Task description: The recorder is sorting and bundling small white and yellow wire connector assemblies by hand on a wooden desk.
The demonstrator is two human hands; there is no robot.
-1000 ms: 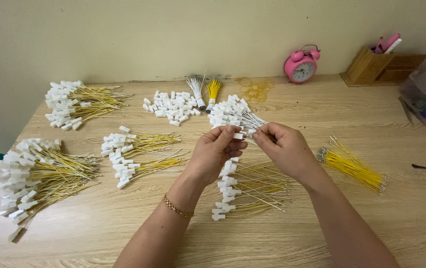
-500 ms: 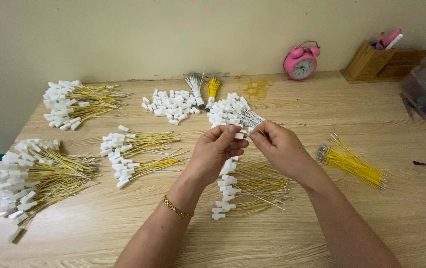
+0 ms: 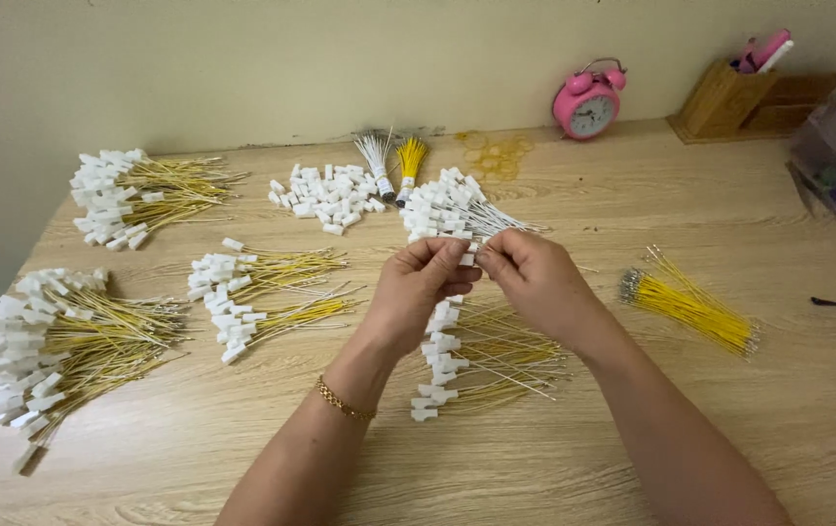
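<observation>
- Small white connector [image 3: 467,255] pinched between left hand [image 3: 416,292] and right hand [image 3: 535,282], above table [image 3: 632,429] centre
- Finished: yellow-wire bundles with white ends [image 3: 67,341], several piles
- Left: loose white connectors [image 3: 325,193], bare yellow wires [image 3: 690,314]

White connectors [image 3: 330,196] on yellow wires [image 3: 687,308] are spread over a pale wood-grain surface [image 3: 632,195]; a pink clock [image 3: 587,101] is seen upper right.

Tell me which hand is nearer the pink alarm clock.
Right. The right hand is below and slightly left of the clock, at the table's middle; the left hand sits farther left, so it is farther away.
</observation>
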